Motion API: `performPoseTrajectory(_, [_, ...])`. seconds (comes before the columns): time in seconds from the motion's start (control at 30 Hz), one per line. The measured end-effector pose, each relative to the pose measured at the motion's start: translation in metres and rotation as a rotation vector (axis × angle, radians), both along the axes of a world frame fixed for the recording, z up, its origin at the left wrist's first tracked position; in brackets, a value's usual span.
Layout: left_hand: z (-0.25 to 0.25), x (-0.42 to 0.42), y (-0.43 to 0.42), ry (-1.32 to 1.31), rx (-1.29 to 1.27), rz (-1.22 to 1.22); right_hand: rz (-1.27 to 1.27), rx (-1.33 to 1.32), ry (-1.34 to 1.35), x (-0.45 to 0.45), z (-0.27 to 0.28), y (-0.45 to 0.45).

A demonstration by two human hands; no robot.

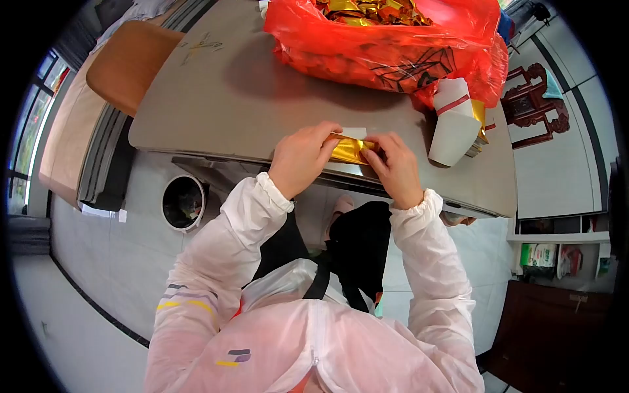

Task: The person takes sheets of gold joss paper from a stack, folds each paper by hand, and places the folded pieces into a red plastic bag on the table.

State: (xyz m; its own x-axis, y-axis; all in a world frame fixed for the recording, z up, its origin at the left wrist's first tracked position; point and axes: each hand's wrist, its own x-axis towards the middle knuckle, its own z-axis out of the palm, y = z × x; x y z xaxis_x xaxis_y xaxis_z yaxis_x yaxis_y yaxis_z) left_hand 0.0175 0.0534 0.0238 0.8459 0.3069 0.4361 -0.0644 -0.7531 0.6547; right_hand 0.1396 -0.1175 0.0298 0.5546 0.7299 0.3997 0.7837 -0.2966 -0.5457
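A strip of shiny gold foil paper is stretched between my two hands at the near edge of the table. My left hand pinches its left end, thumb and fingers together. At the other end, my right hand grips the foil between thumb and bent fingers. A small white piece of paper shows just behind the foil. Right of my right hand stand folded white paper pieces with a red band, next to a stack of gold foil sheets.
A red plastic bag filled with folded gold foil pieces sits at the back of the table. A brown chair touches the left side. On the floor stands a waste bin. A carved wooden chair is at right.
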Motion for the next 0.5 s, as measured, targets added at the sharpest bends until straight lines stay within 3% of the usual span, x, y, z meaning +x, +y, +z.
performPoseTrajectory(0.13, [0.006, -0.008, -0.004, -0.023, 0.199, 0.094, 0.023, -0.144, -0.052, 0.006, 0.005, 0.007])
performPoseTrajectory(0.23, [0.004, -0.019, -0.012, -0.261, 0.502, 0.042, 0.013, -0.111, -0.090, 0.005, 0.002, 0.007])
performPoseTrajectory(0.3, [-0.003, -0.035, -0.027, -0.183, 0.599, -0.066, 0.026, -0.064, -0.139, 0.002, -0.002, 0.006])
performPoseTrajectory(0.5, [-0.021, -0.049, -0.033, -0.005, 0.659, -0.064, 0.034, 0.010, -0.136, -0.004, -0.006, 0.002])
